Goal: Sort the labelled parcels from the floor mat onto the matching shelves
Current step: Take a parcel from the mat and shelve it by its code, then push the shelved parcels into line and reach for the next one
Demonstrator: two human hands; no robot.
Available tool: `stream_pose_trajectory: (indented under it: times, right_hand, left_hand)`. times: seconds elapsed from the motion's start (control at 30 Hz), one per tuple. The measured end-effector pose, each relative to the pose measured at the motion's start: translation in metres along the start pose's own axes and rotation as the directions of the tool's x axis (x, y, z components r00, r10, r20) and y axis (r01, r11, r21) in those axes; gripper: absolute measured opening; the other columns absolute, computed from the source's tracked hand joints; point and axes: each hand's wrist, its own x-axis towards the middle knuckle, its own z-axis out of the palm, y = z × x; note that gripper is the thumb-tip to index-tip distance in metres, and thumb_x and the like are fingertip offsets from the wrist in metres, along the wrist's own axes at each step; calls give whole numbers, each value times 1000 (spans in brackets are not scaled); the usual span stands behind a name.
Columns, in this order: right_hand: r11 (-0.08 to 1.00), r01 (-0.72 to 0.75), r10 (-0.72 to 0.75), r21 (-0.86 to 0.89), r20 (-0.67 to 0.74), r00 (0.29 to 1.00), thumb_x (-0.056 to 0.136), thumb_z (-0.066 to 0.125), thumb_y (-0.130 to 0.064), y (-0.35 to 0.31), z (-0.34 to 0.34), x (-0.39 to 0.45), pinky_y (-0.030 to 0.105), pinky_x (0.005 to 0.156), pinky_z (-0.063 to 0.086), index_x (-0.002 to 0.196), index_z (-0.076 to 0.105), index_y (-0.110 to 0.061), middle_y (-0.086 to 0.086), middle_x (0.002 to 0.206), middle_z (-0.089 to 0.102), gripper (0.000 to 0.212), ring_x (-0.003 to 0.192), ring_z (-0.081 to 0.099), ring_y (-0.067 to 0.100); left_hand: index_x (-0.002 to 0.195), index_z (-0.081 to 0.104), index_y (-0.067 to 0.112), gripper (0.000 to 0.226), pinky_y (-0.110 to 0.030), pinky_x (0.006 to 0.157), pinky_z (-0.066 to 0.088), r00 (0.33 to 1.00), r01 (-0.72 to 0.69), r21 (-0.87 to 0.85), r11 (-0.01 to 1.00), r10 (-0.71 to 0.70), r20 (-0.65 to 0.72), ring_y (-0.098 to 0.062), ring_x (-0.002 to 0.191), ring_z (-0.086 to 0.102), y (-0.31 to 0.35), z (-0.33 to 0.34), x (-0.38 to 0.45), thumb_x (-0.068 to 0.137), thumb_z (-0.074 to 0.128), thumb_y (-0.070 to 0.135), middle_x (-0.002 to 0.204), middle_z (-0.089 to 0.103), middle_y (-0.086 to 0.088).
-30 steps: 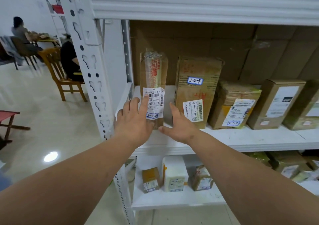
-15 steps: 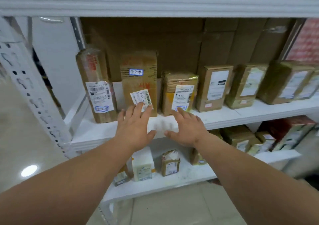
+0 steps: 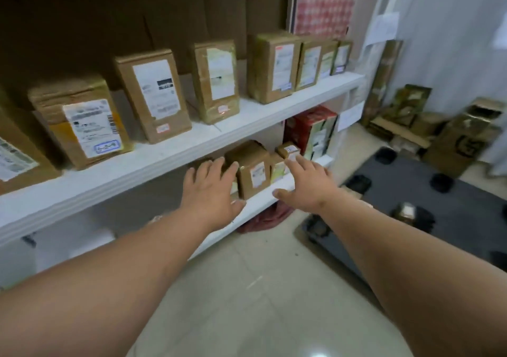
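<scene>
Both hands were extended toward the shelving with fingers straight and spread, and neither held anything. The left hand (image 3: 210, 192) was raised in front of the lower shelf (image 3: 263, 196), its fingertips overlapping the left side of a brown box (image 3: 251, 170) standing on that shelf; whether they touched the box could not be told. The right hand (image 3: 307, 186) was held to the right of the same box, palm down, with its fingertips near a small box (image 3: 288, 149) further back on the lower shelf.

The upper shelf (image 3: 164, 155) carried a row of upright labelled parcels: a taped parcel (image 3: 79, 121) at the left, a tall parcel (image 3: 153, 94) beside it, then a wrapped parcel (image 3: 216, 81), and further parcels (image 3: 274, 66) toward the right end. A red carton (image 3: 310, 129) stood at the right end of the lower shelf.

The dark floor mat (image 3: 439, 211) lay on the tiled floor to the right of the shelving, with several dark parcels (image 3: 411, 214) on it. Opened cartons (image 3: 461, 142) stood against the wall beyond the mat.
</scene>
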Motion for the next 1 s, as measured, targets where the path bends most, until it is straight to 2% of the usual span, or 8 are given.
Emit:
stream_pose_trajectory:
  times: [0.2, 0.47, 0.7, 0.87, 1.0]
  right_hand:
    - [983, -180, 178, 27, 65, 982, 87, 46, -71, 88, 23, -13, 53, 119, 16, 155, 14, -30, 2, 165, 7, 85, 149, 14, 30]
    - [915, -403, 398, 16, 123, 909, 91, 49, -65, 197, 30, 13, 51, 119, 15, 154, 22, -27, 2, 165, 6, 78, 149, 13, 30]
    - [846, -530, 515, 48, 176, 839, 92, 50, -62, 265, 47, 30, 48, 120, 16, 154, 23, -27, 2, 165, 7, 77, 149, 14, 29]
    - [774, -630, 603, 57, 237, 762, 91, 52, -61, 326, 64, 25, 47, 120, 19, 154, 24, -27, 2, 165, 9, 76, 149, 16, 31]
    - [757, -650, 612, 57, 286, 737, 91, 52, -61, 381, 71, 29, 48, 118, 20, 154, 24, -28, 3, 165, 11, 76, 148, 17, 32]
  left_hand:
    - [154, 12, 34, 82, -50, 119, 12, 988, -143, 21, 989, 142, 59, -29, 147, 9, 77, 37, 45, 88, 46, 68, 162, 10, -3]
    - [154, 13, 33, 79, -50, 118, 13, 938, -318, -41, 947, 320, 132, -29, 146, 12, 160, 83, 143, 90, 46, 65, 161, 12, -3]
    - [151, 19, 32, 75, -50, 117, 13, 877, -424, -73, 903, 429, 217, -30, 144, 16, 222, 110, 214, 89, 49, 63, 157, 19, -5]
    - [155, 12, 32, 81, -49, 119, 11, 834, -468, -65, 881, 465, 295, -30, 148, 10, 276, 134, 246, 90, 47, 64, 162, 13, -5]
    - [154, 11, 31, 79, -50, 119, 11, 812, -489, -50, 871, 476, 338, -29, 147, 11, 324, 147, 267, 91, 47, 62, 162, 13, -4]
